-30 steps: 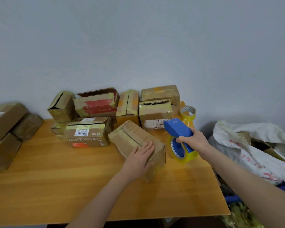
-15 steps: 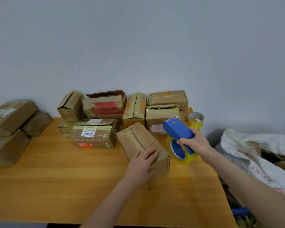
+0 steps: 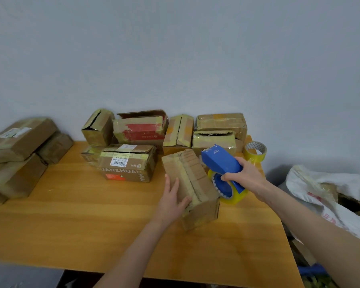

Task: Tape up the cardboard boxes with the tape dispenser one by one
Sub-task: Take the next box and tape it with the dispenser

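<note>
The left hand (image 3: 173,201) has shifted to grip the box (image 3: 195,183) by its side. The right hand (image 3: 245,177), fingers clamped on the tape dispenser (image 3: 222,161), brought it closer, so taping should begin soon.

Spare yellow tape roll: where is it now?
Head view: the spare yellow tape roll sits on the table's far right corner, beside the stacked boxes, behind the tape dispenser.

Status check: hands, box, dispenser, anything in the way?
Left hand clasps near brown cardboard box, left edge. Right hand grips blue tape dispenser with yellow roll, at box's right side, off the top seam. Nothing blocking it.
</note>
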A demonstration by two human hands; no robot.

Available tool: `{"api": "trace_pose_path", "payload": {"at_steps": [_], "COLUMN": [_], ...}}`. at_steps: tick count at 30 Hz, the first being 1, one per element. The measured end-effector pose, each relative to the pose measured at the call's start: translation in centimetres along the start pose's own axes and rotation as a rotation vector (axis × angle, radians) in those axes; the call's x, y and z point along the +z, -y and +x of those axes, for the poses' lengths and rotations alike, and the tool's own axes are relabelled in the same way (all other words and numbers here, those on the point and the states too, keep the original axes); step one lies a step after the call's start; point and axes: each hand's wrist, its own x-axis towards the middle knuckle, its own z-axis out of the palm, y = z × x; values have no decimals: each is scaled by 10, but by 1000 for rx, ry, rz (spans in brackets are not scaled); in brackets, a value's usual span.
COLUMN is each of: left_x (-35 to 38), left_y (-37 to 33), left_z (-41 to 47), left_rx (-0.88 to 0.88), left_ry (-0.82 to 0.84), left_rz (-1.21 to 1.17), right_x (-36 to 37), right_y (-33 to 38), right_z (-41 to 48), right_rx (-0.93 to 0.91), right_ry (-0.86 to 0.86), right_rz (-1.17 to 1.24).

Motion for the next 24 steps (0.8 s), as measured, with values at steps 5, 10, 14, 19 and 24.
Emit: {"api": "trace_pose_path", "payload": {"at_steps": [5, 10, 14, 19, 24], "left_x": [-3, -14, -14, -8, -5], "left_y": [-3, 0, -7, -17, -22], "left_z": [10, 18, 21, 34, 39], "left_rx": [1, 87, 186, 173, 158], "left_ry": [120, 218, 279, 191, 176], "left_rz": [63, 223, 416, 471, 459], "right_x": [-1, -21, -42, -54, -50], "right_y": [-6, 1, 16, 33, 40], "right_z": [-2, 1, 3, 3, 3], "right_rx": [42, 59, 43, 15, 27], "right_ry": [-16, -28, -11, 31, 34], "right_rz": [21, 49, 85, 88, 19]}}
